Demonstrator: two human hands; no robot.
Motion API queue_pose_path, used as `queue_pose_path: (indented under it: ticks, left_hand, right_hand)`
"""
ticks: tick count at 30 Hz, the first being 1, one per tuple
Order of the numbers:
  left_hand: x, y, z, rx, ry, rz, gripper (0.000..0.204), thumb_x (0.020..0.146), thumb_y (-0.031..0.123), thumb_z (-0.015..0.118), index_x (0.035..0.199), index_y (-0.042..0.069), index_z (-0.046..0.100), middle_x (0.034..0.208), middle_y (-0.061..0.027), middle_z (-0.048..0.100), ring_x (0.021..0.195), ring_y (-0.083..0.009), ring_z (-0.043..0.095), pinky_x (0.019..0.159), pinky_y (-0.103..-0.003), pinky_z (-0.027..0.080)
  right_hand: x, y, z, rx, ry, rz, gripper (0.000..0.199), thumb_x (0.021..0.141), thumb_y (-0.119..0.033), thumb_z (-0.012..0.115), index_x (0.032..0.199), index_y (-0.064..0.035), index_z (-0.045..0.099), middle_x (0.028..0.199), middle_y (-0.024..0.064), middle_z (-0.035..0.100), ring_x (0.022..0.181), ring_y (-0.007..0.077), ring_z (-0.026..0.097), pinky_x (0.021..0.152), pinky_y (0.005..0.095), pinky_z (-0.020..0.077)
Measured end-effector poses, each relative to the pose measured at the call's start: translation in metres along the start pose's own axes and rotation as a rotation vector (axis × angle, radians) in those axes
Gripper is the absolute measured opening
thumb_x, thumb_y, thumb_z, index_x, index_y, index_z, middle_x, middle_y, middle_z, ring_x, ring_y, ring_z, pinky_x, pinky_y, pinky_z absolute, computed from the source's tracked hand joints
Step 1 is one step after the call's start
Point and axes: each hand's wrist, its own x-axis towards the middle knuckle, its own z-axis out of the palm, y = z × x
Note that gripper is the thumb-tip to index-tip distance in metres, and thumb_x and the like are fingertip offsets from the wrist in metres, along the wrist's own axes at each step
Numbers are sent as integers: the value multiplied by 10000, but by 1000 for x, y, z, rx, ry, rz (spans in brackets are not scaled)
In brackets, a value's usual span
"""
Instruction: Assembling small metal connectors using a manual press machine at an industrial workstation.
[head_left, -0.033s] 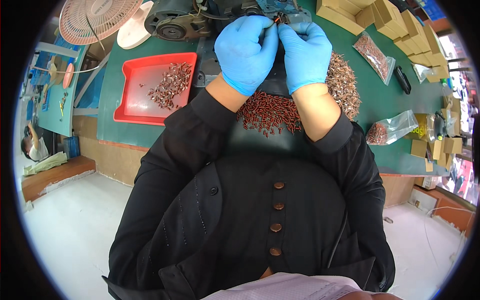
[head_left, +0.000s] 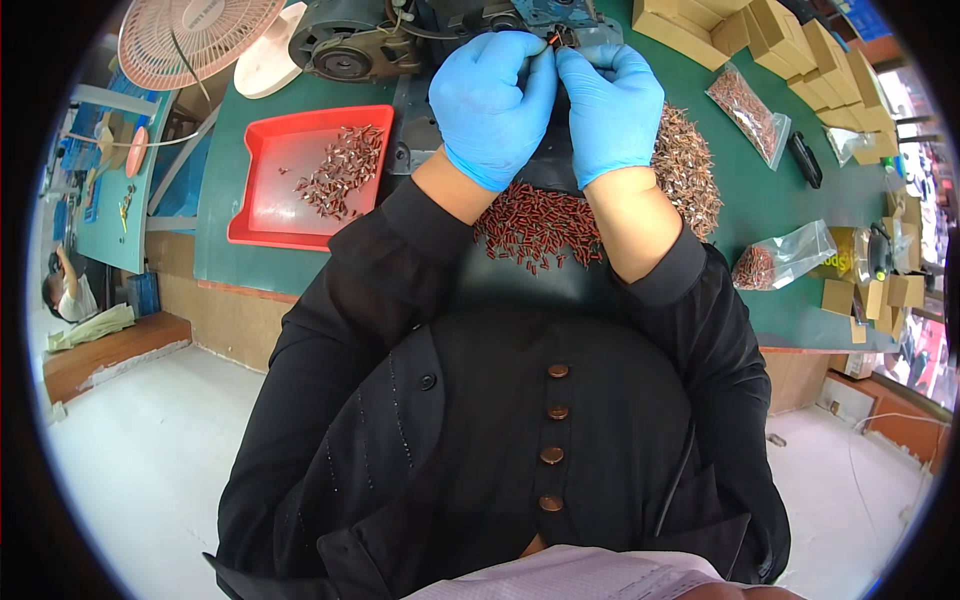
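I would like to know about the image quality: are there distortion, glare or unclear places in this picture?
Head view: fisheye distortion, black corners around a rounded image; head view: pale glare on the red tray and lower clear bag; head view: left hand and right hand fairly sharp, details between them too small and dark to make out.

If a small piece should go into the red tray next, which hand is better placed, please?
Probably the left hand: the red tray lies to the left, near the left sleeve. The right hand is farther away, beyond the left hand.
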Motion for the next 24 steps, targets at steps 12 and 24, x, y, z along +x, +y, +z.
queue_pose_path:
  ticks: [12,24]
  left_hand:
    - [0,1,2,25,-11,25,111,691,45,673,778,84,618,693,-94,598,599,-288,579,524,-353,459]
    - [-1,9,-2,49,-3,45,89,692,60,671,754,89,614,687,-91,598,596,-280,579,528,-352,458]
  right_hand:
    - [-1,-2,-1,114,-40,40,167,760,-122,673,823,26,628,711,80,638,619,104,566,572,250,478]
    - [-15,-1,-12,154,-68,44,153,799,-116,672,856,18,625,745,62,639,651,94,576,596,232,476]
